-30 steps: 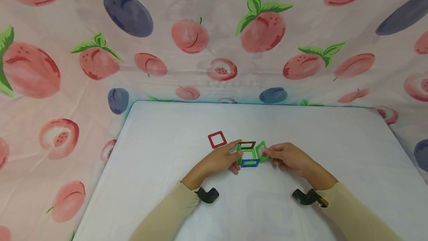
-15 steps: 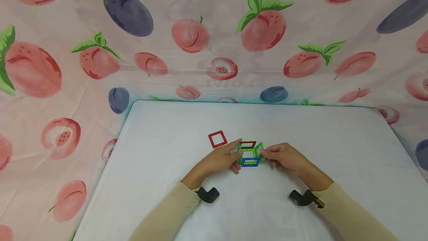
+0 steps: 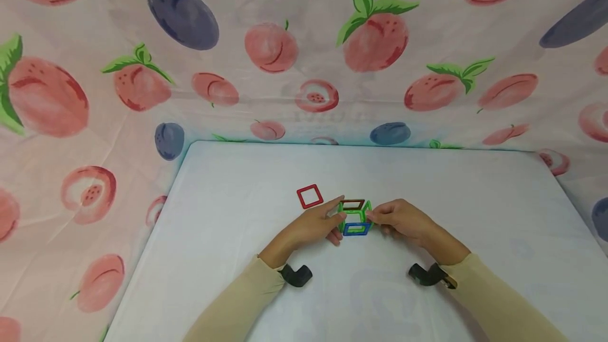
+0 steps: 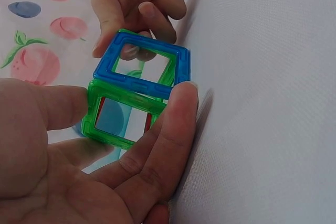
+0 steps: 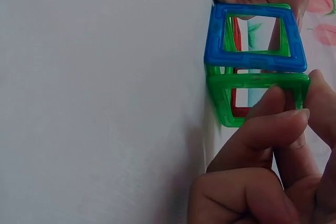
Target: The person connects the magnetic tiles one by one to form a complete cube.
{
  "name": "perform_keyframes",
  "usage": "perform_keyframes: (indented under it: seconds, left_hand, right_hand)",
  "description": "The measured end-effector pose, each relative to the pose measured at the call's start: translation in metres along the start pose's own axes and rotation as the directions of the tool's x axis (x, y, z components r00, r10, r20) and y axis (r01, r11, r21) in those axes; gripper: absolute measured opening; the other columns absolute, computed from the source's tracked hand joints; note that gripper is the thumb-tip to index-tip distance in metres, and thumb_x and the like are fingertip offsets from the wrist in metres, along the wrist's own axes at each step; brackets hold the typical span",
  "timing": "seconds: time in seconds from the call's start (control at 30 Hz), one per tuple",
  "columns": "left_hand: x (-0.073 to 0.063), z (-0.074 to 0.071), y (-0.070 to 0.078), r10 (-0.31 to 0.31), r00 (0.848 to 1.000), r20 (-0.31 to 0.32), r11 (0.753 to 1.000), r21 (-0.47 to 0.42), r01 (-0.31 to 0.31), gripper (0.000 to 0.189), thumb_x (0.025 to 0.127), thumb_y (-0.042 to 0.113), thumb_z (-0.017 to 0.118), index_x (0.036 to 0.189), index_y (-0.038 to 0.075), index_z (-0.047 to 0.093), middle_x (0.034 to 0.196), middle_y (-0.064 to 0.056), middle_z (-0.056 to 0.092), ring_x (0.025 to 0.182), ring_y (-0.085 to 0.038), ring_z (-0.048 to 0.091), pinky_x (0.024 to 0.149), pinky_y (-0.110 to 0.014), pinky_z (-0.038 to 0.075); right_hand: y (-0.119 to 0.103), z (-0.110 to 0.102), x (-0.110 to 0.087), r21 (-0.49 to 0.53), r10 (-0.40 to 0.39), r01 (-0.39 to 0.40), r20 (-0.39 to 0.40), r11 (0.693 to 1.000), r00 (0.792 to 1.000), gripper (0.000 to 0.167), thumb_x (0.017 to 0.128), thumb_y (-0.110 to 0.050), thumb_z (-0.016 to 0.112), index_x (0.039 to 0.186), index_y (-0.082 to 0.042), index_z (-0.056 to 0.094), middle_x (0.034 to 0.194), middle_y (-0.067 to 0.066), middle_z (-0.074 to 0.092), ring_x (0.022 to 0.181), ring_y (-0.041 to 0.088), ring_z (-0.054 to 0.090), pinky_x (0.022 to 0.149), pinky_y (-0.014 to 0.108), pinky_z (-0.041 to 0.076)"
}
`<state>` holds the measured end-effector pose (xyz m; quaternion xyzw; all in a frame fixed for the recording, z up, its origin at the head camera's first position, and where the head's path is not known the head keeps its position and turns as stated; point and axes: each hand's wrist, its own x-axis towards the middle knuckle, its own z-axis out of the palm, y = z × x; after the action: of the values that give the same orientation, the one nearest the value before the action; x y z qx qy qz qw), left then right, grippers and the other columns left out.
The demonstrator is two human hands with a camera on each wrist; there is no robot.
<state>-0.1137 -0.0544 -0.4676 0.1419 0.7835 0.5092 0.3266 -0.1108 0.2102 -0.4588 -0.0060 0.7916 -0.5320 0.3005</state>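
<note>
The left hand (image 3: 313,225) grips the left green frame (image 4: 118,92) while the right hand (image 3: 402,221) pinches the right green frame (image 5: 252,81).

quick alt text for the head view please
A person's left hand and right hand hold a small open-topped frame box in green, blue and red on a white table. A loose red square frame lies just beyond the left hand; fruit-print cloth hangs behind.

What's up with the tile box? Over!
Left grip holds left green tile. Right grip pinches right green tile. Blue tile between, near side. Loose red tile off the box, not blocking.
</note>
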Motion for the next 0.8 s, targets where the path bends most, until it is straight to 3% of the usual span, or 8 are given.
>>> perform_keyframes:
  seconds: [0.53, 0.67, 0.8]
  left_hand:
    - [0.0001, 0.0002, 0.0011, 0.001, 1.0, 0.003, 1.0, -0.01, -0.001, 0.061, 0.106, 0.038, 0.053, 0.162, 0.028, 0.031, 0.081, -0.009, 0.074, 0.071, -0.02, 0.075, 0.114, -0.056, 0.037]
    - [-0.0001, -0.0001, 0.0004, -0.001, 1.0, 0.005, 1.0, -0.022, 0.001, 0.06, 0.106, 0.038, 0.053, 0.162, 0.028, 0.031, 0.081, -0.01, 0.074, 0.072, -0.021, 0.075, 0.114, -0.056, 0.037]
    - [-0.0007, -0.0009, 0.0018, -0.009, 1.0, 0.008, 1.0, -0.026, 0.009, 0.061, 0.106, 0.039, 0.053, 0.162, 0.027, 0.031, 0.081, -0.009, 0.074, 0.072, -0.021, 0.075, 0.115, -0.056, 0.035]
  right_hand:
    - [-0.0061, -0.0048, 0.0035, -0.035, -0.016, 0.019, 0.086, 0.999, 0.996, 0.036, 0.102, -0.032, 0.064, 0.107, 0.001, 0.075, 0.066, 0.001, 0.049, 0.056, 0.014, 0.038, 0.05, 0.026, 0.029]
    - [-0.0049, -0.0027, 0.0039, -0.061, -0.015, 0.018, 0.059, 0.998, 0.998, 0.035, 0.101, -0.034, 0.065, 0.107, -0.001, 0.074, 0.069, 0.001, 0.049, 0.06, 0.015, 0.041, 0.053, 0.027, 0.033]
    - [-0.0057, -0.0003, -0.0005, -0.185, -0.063, 0.052, -0.055, 0.981, 0.996, 0.038, 0.097, -0.04, 0.07, 0.115, -0.006, 0.07, 0.082, 0.004, 0.06, 0.07, 0.018, 0.051, 0.062, 0.029, 0.044]
